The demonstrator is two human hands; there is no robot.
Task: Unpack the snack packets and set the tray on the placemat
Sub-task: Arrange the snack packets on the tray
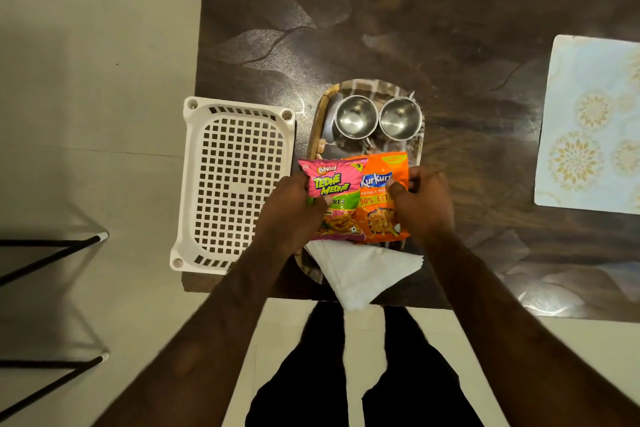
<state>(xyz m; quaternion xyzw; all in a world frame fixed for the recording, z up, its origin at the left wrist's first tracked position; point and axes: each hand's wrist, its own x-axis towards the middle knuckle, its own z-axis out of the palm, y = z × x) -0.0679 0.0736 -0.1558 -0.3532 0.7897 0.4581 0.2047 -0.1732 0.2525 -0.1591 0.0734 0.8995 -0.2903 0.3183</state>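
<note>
Two snack packets lie side by side over the middle of an oval tray (320, 114): a pink one (337, 191) on the left and an orange one (377, 215) on the right. My left hand (291, 215) grips the pink packet's left edge. My right hand (424, 204) pinches the orange packet's right side, thumb on its front. Two steel cups (355, 118) (400, 118) stand at the tray's far end. Folded white napkins (360, 270) lie at its near end, hanging past the table edge. The pale patterned placemat (588, 125) lies at the far right of the table.
An empty white perforated plastic basket (235, 180) sits left of the tray, overhanging the dark wooden table's (450, 45) left edge. Black metal chair legs (52, 253) stand on the floor at the far left. My legs show below the table's near edge.
</note>
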